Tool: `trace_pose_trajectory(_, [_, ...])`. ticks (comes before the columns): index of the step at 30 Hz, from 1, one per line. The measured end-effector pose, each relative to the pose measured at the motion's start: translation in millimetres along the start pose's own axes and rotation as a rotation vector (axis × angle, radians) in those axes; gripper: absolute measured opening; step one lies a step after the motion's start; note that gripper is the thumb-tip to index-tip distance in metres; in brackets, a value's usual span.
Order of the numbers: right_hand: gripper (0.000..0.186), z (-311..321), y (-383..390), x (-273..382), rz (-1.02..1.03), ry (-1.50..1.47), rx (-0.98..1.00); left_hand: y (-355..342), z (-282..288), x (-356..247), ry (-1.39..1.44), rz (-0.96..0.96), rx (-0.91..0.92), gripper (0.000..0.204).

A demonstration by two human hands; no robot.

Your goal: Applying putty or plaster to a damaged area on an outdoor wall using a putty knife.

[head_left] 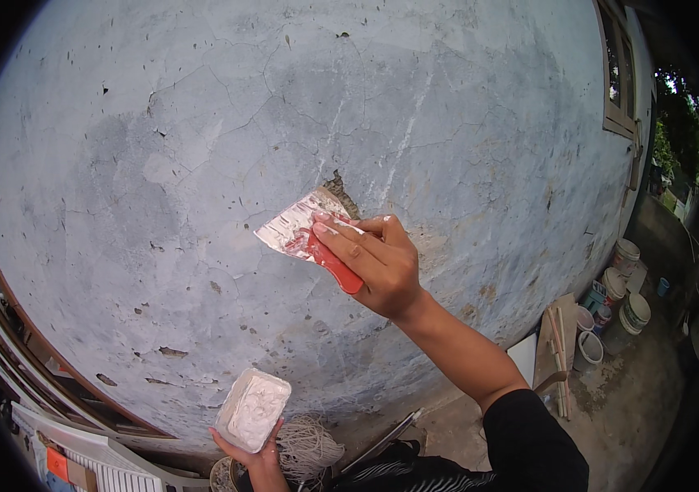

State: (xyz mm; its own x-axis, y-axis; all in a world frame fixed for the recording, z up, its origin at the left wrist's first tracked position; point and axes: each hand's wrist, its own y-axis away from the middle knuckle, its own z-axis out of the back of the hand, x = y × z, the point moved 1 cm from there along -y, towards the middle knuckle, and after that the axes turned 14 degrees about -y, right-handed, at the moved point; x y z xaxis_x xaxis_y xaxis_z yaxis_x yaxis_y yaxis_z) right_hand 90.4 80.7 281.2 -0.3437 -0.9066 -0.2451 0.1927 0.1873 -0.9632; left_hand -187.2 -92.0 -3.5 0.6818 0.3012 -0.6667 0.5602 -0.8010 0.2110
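Two bare hands were seen at work against a cracked, pale blue-grey wall [202,123]. The right hand [378,262] was closed around the red handle of a putty knife [304,230], with the fingers wrapped over the grip and the forefinger laid forward toward the blade; the broad metal blade, smeared with white filler, was held tilted with its upper corner touching the wall just beside a dark chipped patch [340,190]. The left hand [255,459] was held low, near the bottom edge of the view, with a small rectangular tray of white filler [253,408] cupped from beneath, the fingers curled up around its underside (only partly shown). The knife was judged to be light, its blade thin and somewhat springy, best gripped on the handle with a finger pressed near the blade for control; the wet filler on it was judged to be soft and likely to slip off if the blade were tipped steeply. The tray was judged to be light but messy, safest when supported flat from underneath. A bundle of pale string [308,447] lay just beside the left hand, and several paint buckets [624,295] and wooden planks [556,344] were set well apart on the ground to the right, below a window frame [619,74].
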Motion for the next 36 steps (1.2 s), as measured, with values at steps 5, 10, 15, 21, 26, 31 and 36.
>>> trace_pose_trajectory(5, [0.044, 2, -2, 2, -0.004, 0.031, 0.041, 2, -2, 3, -0.017, 0.001, -0.011, 0.097])
trace_pose_trajectory(10, [0.043, 6, -8, -3, -0.015, -0.008, 0.039, 5, -4, 4, 0.014, 0.023, 0.059, 0.097])
trace_pose_trajectory(15, [0.033, 30, -25, -17, -0.056, -0.094, 0.013, 6, -4, 2, 0.028, 0.013, 0.044, 0.097])
trace_pose_trajectory(21, [0.031, 51, -55, -45, -0.252, -0.269, 0.022, 6, -7, 0, 0.035, 0.004, 0.08, 0.098])
trace_pose_trajectory(26, [0.021, 56, -65, -60, -0.42, -0.435, 0.037, 8, -17, 0, 0.012, 0.008, 0.051, 0.097])
trace_pose_trajectory(31, [0.016, 56, -67, -65, -0.546, -0.503, 0.077, 11, -20, 0, 0.01, 0.013, 0.014, 0.097])
trace_pose_trajectory(36, [0.016, 58, -64, -64, -0.567, -0.485, 0.035, 13, -21, 1, 0.008, 0.019, 0.031, 0.097])
